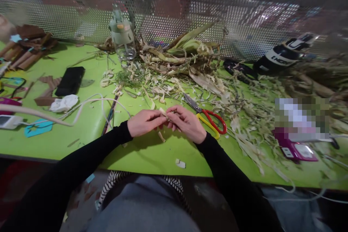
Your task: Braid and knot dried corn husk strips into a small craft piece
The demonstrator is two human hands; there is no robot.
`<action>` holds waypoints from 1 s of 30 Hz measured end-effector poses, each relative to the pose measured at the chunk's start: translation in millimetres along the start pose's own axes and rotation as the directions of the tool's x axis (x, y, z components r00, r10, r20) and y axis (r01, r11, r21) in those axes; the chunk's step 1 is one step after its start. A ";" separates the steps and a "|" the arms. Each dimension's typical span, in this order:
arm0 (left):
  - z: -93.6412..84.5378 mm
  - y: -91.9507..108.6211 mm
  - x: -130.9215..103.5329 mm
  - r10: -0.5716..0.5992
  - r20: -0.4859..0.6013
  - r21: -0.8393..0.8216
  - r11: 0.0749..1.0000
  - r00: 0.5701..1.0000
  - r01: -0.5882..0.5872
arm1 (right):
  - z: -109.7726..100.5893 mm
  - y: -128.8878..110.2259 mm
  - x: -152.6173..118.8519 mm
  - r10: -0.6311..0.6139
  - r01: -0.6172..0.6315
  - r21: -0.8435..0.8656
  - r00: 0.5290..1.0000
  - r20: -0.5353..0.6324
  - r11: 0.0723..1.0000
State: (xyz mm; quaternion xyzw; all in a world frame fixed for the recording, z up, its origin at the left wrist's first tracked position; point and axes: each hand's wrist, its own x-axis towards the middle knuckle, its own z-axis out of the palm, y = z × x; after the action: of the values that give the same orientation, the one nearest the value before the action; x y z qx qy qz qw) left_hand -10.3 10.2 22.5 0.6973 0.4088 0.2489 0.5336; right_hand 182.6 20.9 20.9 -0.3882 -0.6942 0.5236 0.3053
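Note:
Above the green tabletop, my left hand [144,121] and my right hand [189,123] meet with fingers closed. Both pinch a small pale strip of corn husk [163,112], partly hidden by the fingers. Scissors [198,107] with one red and one yellow handle lie just right of my right hand, blades pointing away. Beyond my hands spread many husk scraps [163,88], with a heap of dried corn husks [182,54] behind them. A small curled strip [161,137] shows just below my fingers.
A green bottle [122,38] and a dark bottle [281,56] stand or lean by the perforated metal screen [168,11]. At left are a black phone [70,81], a white cable [78,112] and brown rolls [29,49]. A purple device [296,148] lies at right.

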 end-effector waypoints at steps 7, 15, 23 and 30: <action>-4.6 -3.4 4.1 0.044 -0.148 0.164 0.986 0.988 -0.019 | -5.7 -3.5 1.3 -0.186 0.183 -0.588 0.981 0.055 0.788; 7.8 25.2 -18.7 0.139 -0.137 -0.246 0.954 0.981 -0.169 | 1.1 -19.9 -11.7 -0.163 0.161 0.058 0.986 0.035 0.985; 21.2 11.6 -13.3 -0.015 -0.175 -0.519 0.851 0.984 -0.079 | 5.9 -4.9 -17.8 -0.052 0.074 0.350 0.996 -0.074 0.934; 6.4 10.1 -10.5 0.096 -0.147 -0.159 0.980 0.984 -0.119 | 3.1 0.5 -13.0 -0.027 0.036 0.317 0.999 -0.032 0.948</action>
State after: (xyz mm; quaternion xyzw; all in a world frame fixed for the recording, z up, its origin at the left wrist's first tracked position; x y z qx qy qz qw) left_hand -7.9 -3.1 31.0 0.6521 0.3841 0.3589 0.5462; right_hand 186.8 8.3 19.3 -0.3301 -0.6028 0.6182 0.3814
